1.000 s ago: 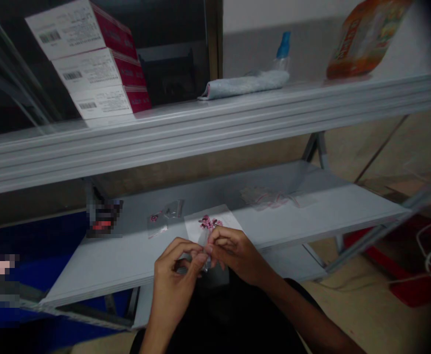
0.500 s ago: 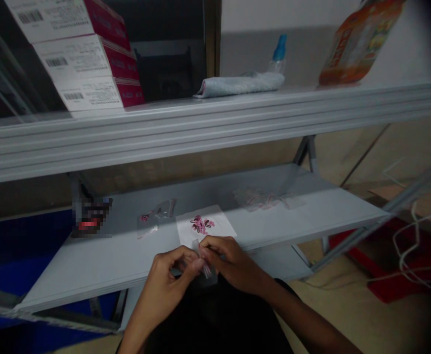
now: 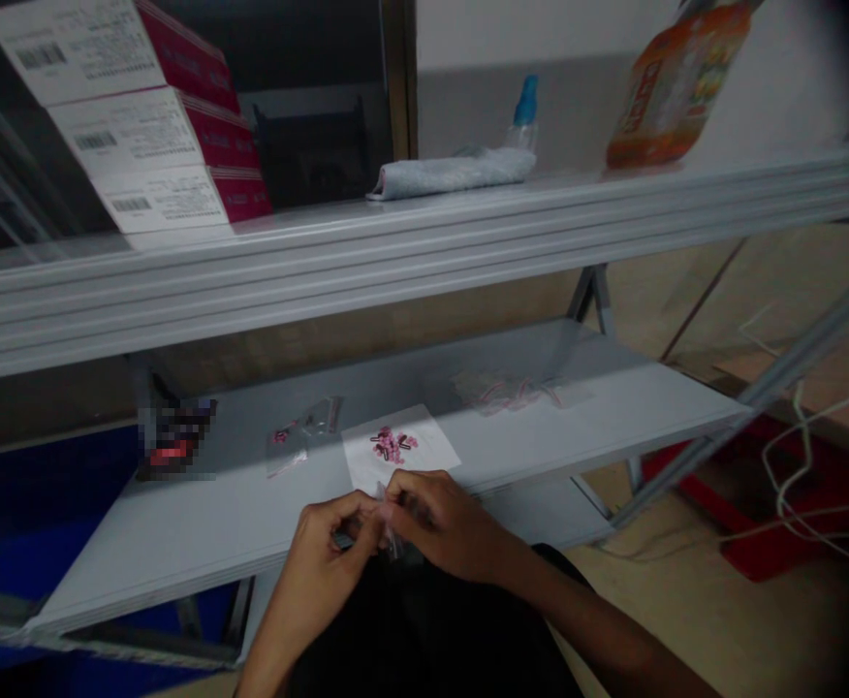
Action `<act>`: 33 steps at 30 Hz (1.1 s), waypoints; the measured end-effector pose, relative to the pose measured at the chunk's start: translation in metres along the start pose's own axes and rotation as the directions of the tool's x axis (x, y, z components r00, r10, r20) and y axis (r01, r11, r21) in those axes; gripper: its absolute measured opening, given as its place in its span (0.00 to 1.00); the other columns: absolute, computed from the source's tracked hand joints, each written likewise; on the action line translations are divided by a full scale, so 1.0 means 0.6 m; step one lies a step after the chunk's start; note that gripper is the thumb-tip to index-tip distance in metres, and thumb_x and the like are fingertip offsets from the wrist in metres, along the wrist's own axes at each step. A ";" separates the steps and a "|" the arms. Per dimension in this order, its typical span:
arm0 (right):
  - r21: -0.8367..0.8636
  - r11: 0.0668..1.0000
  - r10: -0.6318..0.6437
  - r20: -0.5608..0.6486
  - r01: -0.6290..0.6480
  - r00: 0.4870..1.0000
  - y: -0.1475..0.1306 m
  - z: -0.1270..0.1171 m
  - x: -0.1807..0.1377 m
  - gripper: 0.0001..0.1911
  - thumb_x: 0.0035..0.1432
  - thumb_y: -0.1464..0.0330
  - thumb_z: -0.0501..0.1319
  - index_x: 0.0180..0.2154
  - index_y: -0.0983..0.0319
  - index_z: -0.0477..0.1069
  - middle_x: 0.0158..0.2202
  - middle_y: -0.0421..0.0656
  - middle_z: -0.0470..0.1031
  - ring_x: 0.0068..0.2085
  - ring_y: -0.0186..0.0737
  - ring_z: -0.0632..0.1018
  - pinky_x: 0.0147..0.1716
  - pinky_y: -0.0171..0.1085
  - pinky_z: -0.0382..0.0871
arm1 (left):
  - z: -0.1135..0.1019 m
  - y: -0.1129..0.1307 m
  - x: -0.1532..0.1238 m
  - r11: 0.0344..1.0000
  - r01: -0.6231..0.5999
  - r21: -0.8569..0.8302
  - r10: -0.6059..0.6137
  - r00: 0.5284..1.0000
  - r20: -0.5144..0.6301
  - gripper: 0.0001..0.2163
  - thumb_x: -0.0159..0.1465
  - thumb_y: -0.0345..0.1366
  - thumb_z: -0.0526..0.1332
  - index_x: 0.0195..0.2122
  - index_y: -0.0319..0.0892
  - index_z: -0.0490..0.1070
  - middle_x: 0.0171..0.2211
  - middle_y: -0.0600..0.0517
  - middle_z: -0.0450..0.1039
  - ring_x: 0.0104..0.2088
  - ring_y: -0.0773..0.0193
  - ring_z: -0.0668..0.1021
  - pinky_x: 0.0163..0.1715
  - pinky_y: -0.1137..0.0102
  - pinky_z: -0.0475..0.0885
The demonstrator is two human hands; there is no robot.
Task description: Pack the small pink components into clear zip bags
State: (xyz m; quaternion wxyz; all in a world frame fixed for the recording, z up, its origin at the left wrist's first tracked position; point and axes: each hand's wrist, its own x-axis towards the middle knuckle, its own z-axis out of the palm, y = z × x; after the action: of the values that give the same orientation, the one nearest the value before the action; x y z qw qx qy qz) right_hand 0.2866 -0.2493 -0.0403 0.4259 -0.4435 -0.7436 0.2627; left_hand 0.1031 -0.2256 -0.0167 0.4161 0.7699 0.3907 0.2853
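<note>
My left hand (image 3: 333,548) and my right hand (image 3: 450,528) meet at the shelf's front edge, fingers pinched. Between them is a small clear plastic bag (image 3: 394,546), largely covered by the fingers. Just beyond my hands, a white sheet of paper (image 3: 435,448) bears a heap of small pink pieces (image 3: 393,445) with a few dark, elongated ones among them. To the left lies a clear bag with some pink pieces inside (image 3: 286,458), beside another clear bag (image 3: 323,415). Several flat clear bags with reddish edges (image 3: 518,393) are spread out on the right.
Above the lower shelf (image 3: 206,523) runs an upper shelf (image 3: 308,262). On it stand stacked white and magenta boxes (image 3: 155,131), a folded cloth (image 3: 454,174), a blue-capped bottle (image 3: 525,107) and an orange-labelled bottle (image 3: 676,92). White cables (image 3: 795,465) hang at right.
The view has shifted slightly, moving the shelves and boxes a little left in the picture. Both hands still pinch the small bag, with their fingers drawn slightly closer together.
</note>
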 end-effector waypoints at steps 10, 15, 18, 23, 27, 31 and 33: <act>-0.257 0.966 -0.037 -0.054 0.022 0.998 0.021 0.017 0.005 0.10 0.51 0.77 0.56 0.23 0.61 0.57 0.23 0.35 0.62 0.26 0.32 0.64 0.29 0.34 0.54 | 0.007 -0.004 -0.007 0.891 0.069 0.450 0.021 0.981 -0.193 0.12 0.62 0.34 0.56 0.22 0.41 0.69 0.20 0.54 0.70 0.23 0.65 0.72 0.26 0.72 0.59; -0.219 0.975 0.034 -0.062 -0.047 0.997 0.025 0.015 0.012 0.08 0.52 0.77 0.58 0.26 0.61 0.61 0.24 0.35 0.65 0.28 0.34 0.68 0.33 0.34 0.59 | 0.021 -0.005 -0.005 0.779 0.142 0.611 0.043 0.960 -0.278 0.11 0.61 0.36 0.57 0.23 0.43 0.70 0.22 0.52 0.74 0.23 0.62 0.75 0.27 0.71 0.58; -0.086 0.992 0.082 -0.063 -0.087 0.995 0.020 0.013 0.015 0.06 0.54 0.75 0.60 0.33 0.60 0.63 0.25 0.34 0.67 0.28 0.34 0.71 0.34 0.34 0.62 | 0.027 0.000 -0.005 0.794 0.124 0.595 0.036 0.968 -0.249 0.12 0.63 0.38 0.56 0.24 0.43 0.70 0.21 0.52 0.74 0.22 0.63 0.75 0.25 0.71 0.58; -0.057 0.997 0.037 -0.096 -0.043 0.995 0.014 0.010 0.013 0.08 0.55 0.80 0.57 0.31 0.61 0.66 0.31 0.38 0.70 0.31 0.35 0.73 0.35 0.34 0.65 | 0.012 -0.011 -0.004 0.838 0.164 0.520 -0.003 0.955 -0.297 0.07 0.61 0.35 0.57 0.26 0.43 0.69 0.21 0.53 0.74 0.22 0.63 0.76 0.25 0.72 0.60; -0.192 0.979 -0.067 -0.005 0.065 0.998 0.010 0.017 0.006 0.11 0.56 0.81 0.55 0.29 0.63 0.73 0.53 0.47 0.69 0.38 0.36 0.75 0.41 0.38 0.68 | 0.009 -0.021 -0.006 0.982 0.070 0.178 -0.016 0.957 -0.289 0.13 0.59 0.31 0.59 0.45 0.45 0.64 0.21 0.59 0.73 0.22 0.65 0.75 0.26 0.74 0.65; -0.174 0.980 -0.077 0.119 0.097 0.990 0.005 0.021 0.004 0.14 0.57 0.82 0.54 0.28 0.64 0.75 0.52 0.49 0.69 0.41 0.38 0.76 0.46 0.42 0.70 | 0.011 -0.018 -0.005 0.997 0.044 0.062 -0.022 0.946 -0.324 0.17 0.60 0.31 0.60 0.49 0.47 0.59 0.21 0.62 0.71 0.22 0.67 0.74 0.26 0.75 0.66; -0.064 0.994 -0.084 0.053 0.087 0.995 0.003 0.017 0.006 0.15 0.57 0.82 0.53 0.28 0.64 0.75 0.50 0.47 0.70 0.40 0.37 0.76 0.46 0.41 0.71 | 0.009 -0.018 0.001 1.000 0.004 -0.012 -0.008 0.938 -0.346 0.15 0.61 0.34 0.61 0.48 0.47 0.60 0.24 0.60 0.72 0.26 0.66 0.76 0.32 0.73 0.68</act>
State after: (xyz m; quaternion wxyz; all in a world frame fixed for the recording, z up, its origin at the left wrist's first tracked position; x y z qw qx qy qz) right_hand 0.2776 -0.2455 -0.0453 0.4030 -0.4183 -0.7806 0.2306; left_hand 0.1037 -0.2239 -0.0284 0.3461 0.7043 0.4586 0.4169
